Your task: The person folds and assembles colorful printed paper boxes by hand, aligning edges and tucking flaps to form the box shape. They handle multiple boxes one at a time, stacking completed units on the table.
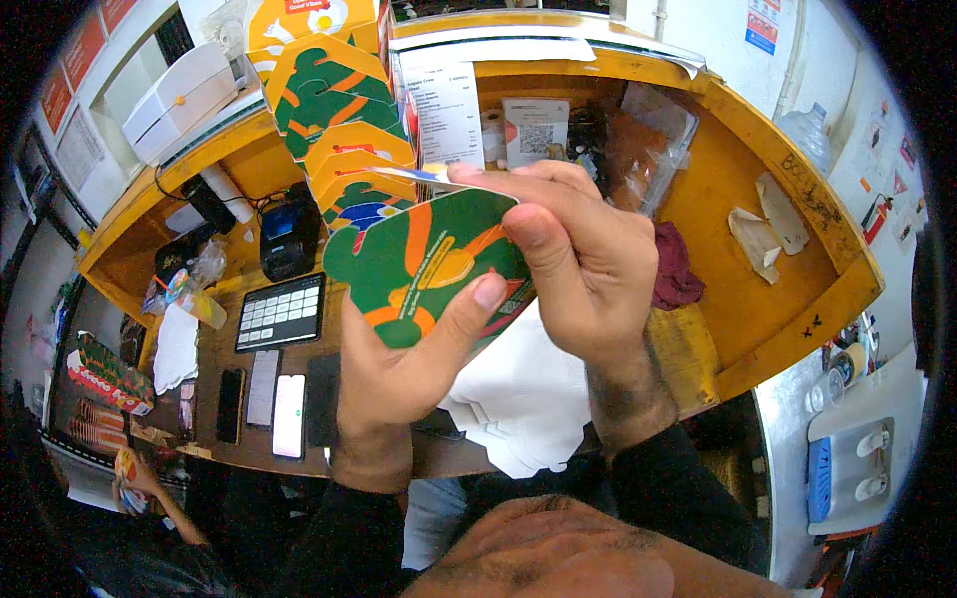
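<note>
A green food carton with orange stripes [424,264] is held up over the counter between both hands. My left hand [394,374] grips its lower edge, the thumb lying across the printed face. My right hand [588,264] pinches the right side near the top, thumb in front and fingers behind. What the hidden fingers do at the back cannot be seen. Just beyond the carton rises a tall nested stack of green, yellow and red cartons [344,100]. Beneath my hands lies a pile of white flat card blanks [528,399].
Left on the counter are a tablet [280,312], several phones including a lit one [288,417], and a black printer [289,237]. A maroon cloth [676,271] lies at right inside the yellow wooden counter [797,329]. Another person's hand [145,476] shows lower left.
</note>
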The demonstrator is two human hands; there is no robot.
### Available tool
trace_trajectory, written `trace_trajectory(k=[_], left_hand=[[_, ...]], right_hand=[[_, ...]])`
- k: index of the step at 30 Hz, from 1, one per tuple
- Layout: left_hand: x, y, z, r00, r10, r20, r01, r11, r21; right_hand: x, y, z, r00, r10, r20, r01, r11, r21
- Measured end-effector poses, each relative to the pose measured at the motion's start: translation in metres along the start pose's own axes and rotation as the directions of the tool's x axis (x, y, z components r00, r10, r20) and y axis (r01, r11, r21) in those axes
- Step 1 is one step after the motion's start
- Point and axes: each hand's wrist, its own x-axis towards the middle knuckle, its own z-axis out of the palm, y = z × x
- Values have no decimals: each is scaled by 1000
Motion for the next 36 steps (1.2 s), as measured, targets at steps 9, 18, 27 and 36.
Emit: trace_trajectory(k=[9, 18, 27, 36], left_hand=[[10, 4, -4, 993, 117, 29, -111, 983, -149], [6, 7, -5, 992, 113, -48, -116, 991, -73], [-4, -13, -16, 990, 109, 95, -60, 906, -418], [18, -22, -7, 704, 221, 674, -60, 965, -254]], right_hand=[[5, 20, -7, 991, -18, 135, 1, 993, 120], [4, 17, -8, 991, -77, 109, 87, 992, -94], [1, 11, 4, 984, 164, 66, -176, 946, 271], [6, 23, 10, 922, 106, -373, -64, 990, 123]])
